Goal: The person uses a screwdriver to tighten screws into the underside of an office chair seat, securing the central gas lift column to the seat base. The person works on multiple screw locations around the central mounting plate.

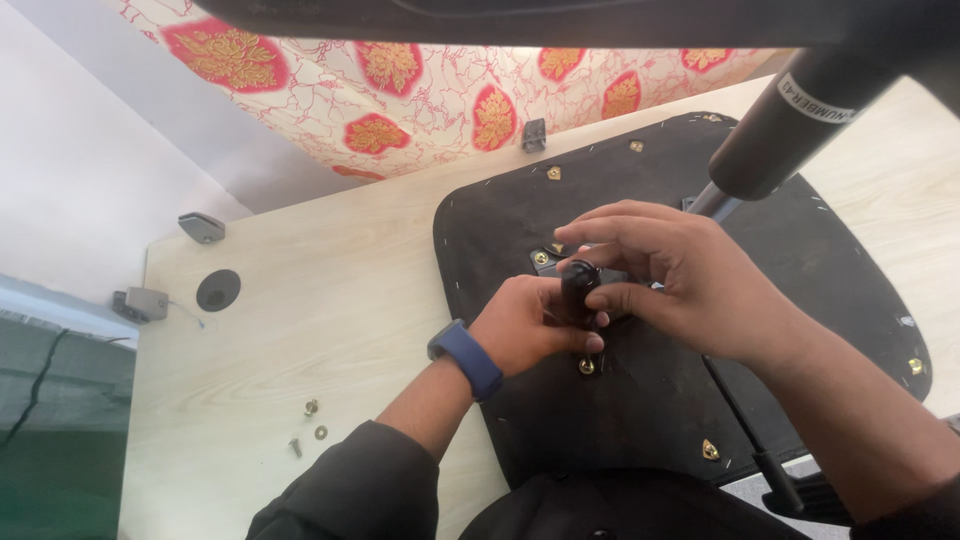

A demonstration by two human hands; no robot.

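The seat base (680,400), a wide black panel covered in dark fabric, lies upside down on the pale wood counter (300,300), with brass fittings showing at several points of its underside. Near the middle of the panel both hands meet on a small black knob (578,290). The left hand (530,325) has its grip closed around the lower part of the knob, thumb toward the panel; the right hand (690,280) pinches the upper part between thumb and fingertips, with the other fingers spread above it. The knob is short, dark and smooth-looking; it appears rigid and light, and is best held around its barrel, where the fingers can turn it without slipping. What it connects to beneath the hands cannot be seen. The seat base looks stiff and fairly heavy; its fabric surface should resist sliding on the counter, and the safest hold is at its rounded edge, clear of the staples along the rim. A brass bolt head (586,367) sits in the panel just below the left hand. A black gas cylinder (790,120) rises from behind the right hand toward the camera. Loose screws and washers (308,425) lie well apart on the counter to the left, small enough to roll or scatter if knocked.
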